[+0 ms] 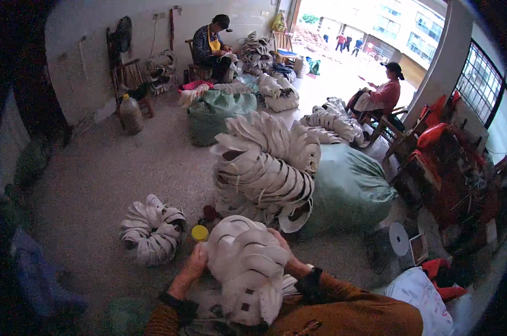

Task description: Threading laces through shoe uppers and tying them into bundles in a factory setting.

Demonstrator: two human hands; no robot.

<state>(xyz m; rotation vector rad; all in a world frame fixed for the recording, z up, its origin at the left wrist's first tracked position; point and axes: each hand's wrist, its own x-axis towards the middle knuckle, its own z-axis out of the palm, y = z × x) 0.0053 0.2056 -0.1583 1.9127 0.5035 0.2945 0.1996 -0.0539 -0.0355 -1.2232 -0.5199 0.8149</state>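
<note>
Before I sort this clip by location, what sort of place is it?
Probably a small hand-assembly workshop: a large pile of pale curved pieces, a bulging green sack and a seated person in a yellow apron bent over handwork.

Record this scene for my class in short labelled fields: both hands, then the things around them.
Left hand: on the left side of a bulky bundle of overlapping off-white curved pieces
Right hand: on the bundle's right side
Near left hand: round yellow lid-like disc
Floor, left: off-white ring of similar pieces
Beyond bundle: large heap of off-white curved pieces beside a bulging green sack
Background: seated person in yellow apron; another seated person in pink top
</note>
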